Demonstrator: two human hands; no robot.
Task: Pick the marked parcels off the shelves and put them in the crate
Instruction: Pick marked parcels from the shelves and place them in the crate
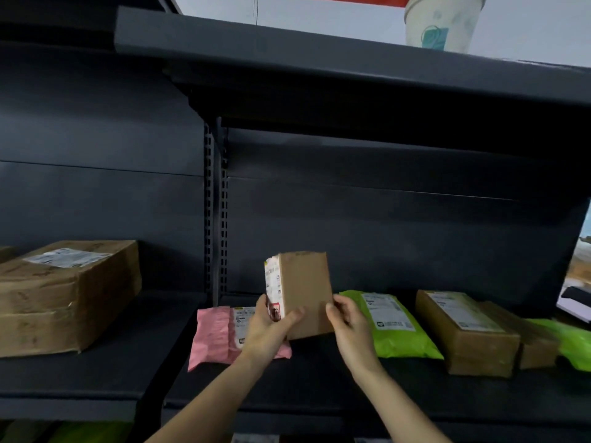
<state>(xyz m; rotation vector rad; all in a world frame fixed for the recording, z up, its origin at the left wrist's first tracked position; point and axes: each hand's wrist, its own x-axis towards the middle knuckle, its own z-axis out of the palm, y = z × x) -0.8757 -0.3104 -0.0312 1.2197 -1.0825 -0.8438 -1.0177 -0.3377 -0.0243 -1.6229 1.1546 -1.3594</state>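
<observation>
The person holds a small cardboard box [303,292] upright in both hands, lifted clear of the dark shelf [319,385] and in front of its back panel. The left hand [268,330] grips the box's lower left corner. Its thumb lies across the plain brown front face and its fingers wrap round the narrow side that carries a white printed label [273,289]. The right hand [348,327] holds the lower right edge, thumb tip against the front face and fingers curled behind it. The box's top half stands free above both hands.

Below the left hand a pink mailer [214,334] lies flat near the shelf's left end, partly hidden by the wrist. Just right of the right hand a green mailer [393,327] lies label-up toward the back of the shelf. Beside it is a long brown parcel [463,334], then a smaller brown parcel [531,340] touching it, and another green bag [575,343] at the shelf's right end.

A slotted upright post [216,219] divides this bay from the one to the left. There a large taped carton [64,292] sits toward the back on its own shelf. An upper shelf [319,59] overhangs the scene, and a pale paper cup [441,24] stands near its front edge on the right. Behind it is a light wall.
</observation>
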